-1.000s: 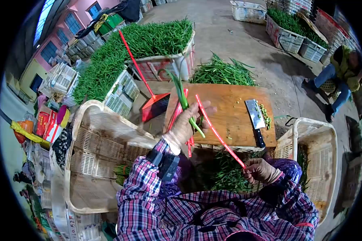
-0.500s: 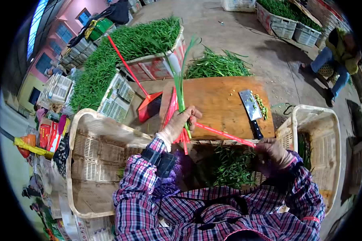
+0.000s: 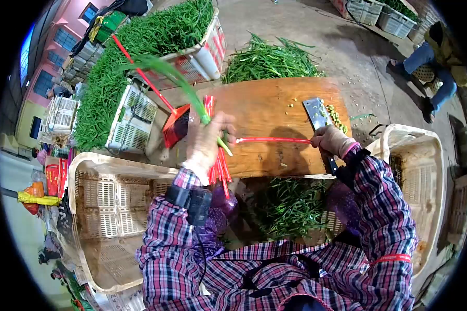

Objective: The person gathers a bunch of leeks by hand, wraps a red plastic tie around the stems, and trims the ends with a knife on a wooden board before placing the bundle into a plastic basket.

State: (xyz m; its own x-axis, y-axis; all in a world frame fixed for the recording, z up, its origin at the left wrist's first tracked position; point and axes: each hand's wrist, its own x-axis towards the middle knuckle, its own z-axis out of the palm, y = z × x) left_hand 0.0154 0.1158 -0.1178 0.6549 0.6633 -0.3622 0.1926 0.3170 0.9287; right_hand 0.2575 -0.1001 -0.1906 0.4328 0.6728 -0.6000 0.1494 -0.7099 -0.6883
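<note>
My left hand [image 3: 206, 142] is closed round a few long green leafy stalks [image 3: 181, 83], their tops blurred and leaning up to the left. One end of a thin red strip [image 3: 275, 139] meets that hand's fingers. My right hand [image 3: 333, 141] pinches the strip's other end, so it stretches level above a wooden board [image 3: 259, 109]. Beneath my left hand, a bunch of similar red strips [image 3: 222, 173] hangs over the board's near edge. Beside my right hand lies a cleaver [image 3: 316, 111], its black handle partly hidden, with cut pale stem ends [image 3: 335, 118] next to the blade.
White plastic crates stand at my left [image 3: 78, 202] and right [image 3: 437, 171]. Loose greens [image 3: 272, 59] are heaped beyond the board. Crates full of greens [image 3: 161, 31] and a red dustpan [image 3: 175, 124] are at the far left. A person [image 3: 425, 62] sits at the right.
The stalks have tipped from upright to the left. My right hand has moved up and forward from the board's near edge to the cleaver's side, keeping the red strip stretched. The view has shifted.
</note>
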